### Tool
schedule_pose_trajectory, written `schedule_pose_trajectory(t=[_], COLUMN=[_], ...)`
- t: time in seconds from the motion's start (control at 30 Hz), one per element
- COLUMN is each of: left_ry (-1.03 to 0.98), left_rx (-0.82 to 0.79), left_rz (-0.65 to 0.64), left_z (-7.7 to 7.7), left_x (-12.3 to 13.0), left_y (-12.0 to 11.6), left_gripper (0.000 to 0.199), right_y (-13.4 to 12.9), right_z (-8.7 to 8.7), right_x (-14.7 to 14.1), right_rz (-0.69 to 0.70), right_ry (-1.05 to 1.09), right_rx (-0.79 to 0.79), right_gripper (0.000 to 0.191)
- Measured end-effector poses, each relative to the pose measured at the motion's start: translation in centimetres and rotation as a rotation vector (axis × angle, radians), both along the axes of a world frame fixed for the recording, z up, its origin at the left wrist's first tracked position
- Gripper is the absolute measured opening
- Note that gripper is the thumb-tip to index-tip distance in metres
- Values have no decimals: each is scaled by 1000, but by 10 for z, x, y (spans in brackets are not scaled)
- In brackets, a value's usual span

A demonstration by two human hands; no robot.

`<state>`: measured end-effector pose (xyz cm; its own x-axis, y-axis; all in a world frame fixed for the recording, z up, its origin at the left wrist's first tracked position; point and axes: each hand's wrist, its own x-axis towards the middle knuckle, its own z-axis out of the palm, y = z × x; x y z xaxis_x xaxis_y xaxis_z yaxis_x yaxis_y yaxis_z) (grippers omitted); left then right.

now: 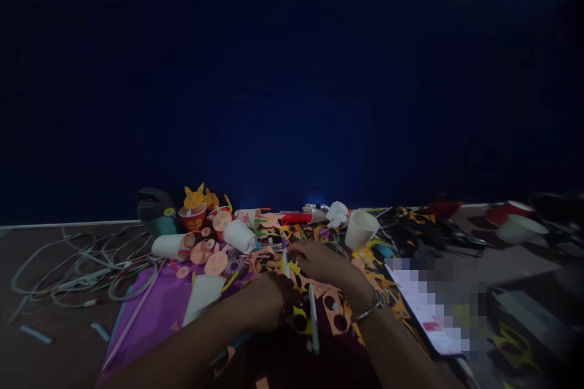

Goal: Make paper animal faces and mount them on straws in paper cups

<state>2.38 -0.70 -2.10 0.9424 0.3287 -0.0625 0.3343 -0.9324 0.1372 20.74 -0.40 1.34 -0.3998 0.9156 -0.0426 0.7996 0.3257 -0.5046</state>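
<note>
My left hand [272,299] reaches in from the lower left, low over a heap of paper cut-outs. Its fingers curl down into shadow, and whatever they hold cannot be made out. My right hand [319,261], with a bracelet [369,307] at the wrist, is over the heap, fingers pointing left and slightly apart. A marker with a purple end [285,249] is beside its fingertips, just above my left hand. Between my forearms lies a white marker [314,319]. Peach paper with round holes [336,314] lies near my right wrist, and yellow cut paper [298,320] is by my left hand.
White paper cups [204,298] [362,229] stand or lie around the heap. A red cup [193,219] holds an orange animal face [194,198]. Purple sheets [157,310] and tangled white cables [86,267] are left; a lit phone screen [424,310] is right. A dark blue panel [292,91] rises behind.
</note>
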Motion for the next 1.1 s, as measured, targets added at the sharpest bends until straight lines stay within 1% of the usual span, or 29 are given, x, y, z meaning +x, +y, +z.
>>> schedule_pose_trajectory(t=[0.1, 0.2, 0.3, 0.37, 0.43, 0.5, 0.53, 0.6, 0.63, 0.7, 0.73, 0.77, 0.8, 0.87, 0.9, 0.97, 1.03, 1.1], left_ry=[-4, -6, -22, -39, -61, -86, -99, -128, -142, -177, -209, -259, -331, -554, -687, -914, -1037, -1076], left_rx=[17, 46, -2, -80, -130, -140, -124, -59, -20, 33, 39, 28, -2, -133, -242, -534, -844, -1083], left_rz=[-14, -49, -69, 7, 149, 270, 327, 431, 474, 533, 557, 582, 610, 675, 700, 735, 768, 809], left_z=[-5, -10, -6, 2, 12, 20, 22, 23, 23, 21, 20, 20, 19, 18, 17, 14, 11, 8], left_x=[6, 10, 11, 8, 5, 1, 0, -2, -2, -2, -2, -2, -2, -3, -4, -6, -8, -10], left_y=[2, 3, 2, 2, 2, 2, 2, 2, 2, 1, 1, 0, 1, 2, 4, 8, 9, 8], left_gripper=[19, 13, 11, 13, 12, 9, 9, 13, 16, 23, 24, 24, 21, 19, 20, 28, 31, 25], right_y=[0, -1, -1, -1, -1, 0, 0, -1, -1, -2, -2, -2, -2, -1, 0, 1, 2, 2], right_z=[-1, 0, 1, 2, 3, 5, 5, 6, 6, 6, 6, 6, 6, 5, 6, 7, 9, 11], right_x=[0, -1, -2, -1, 2, 4, 5, 5, 4, 2, 0, -1, -1, -2, -2, 0, 2, 3], right_rz=[9, 18, 1, -1, 5, 0, -6, 0, 14, 49, 57, 47, 22, -51, -81, -108, -100, -77], right_ry=[9, 14, 8, 34, 95, 159, 190, 261, 305, 405, 454, 499, 543, 640, 695, 797, 853, 858], right_rx=[13, 21, 13, 5, -12, -64, -103, -203, -256, -345, -383, -412, -431, -446, -444, -426, -412, -404], right_gripper=[35, 33, 31, 30, 26, 25, 29, 36, 34, 23, 17, 16, 18, 24, 26, 26, 24, 24])
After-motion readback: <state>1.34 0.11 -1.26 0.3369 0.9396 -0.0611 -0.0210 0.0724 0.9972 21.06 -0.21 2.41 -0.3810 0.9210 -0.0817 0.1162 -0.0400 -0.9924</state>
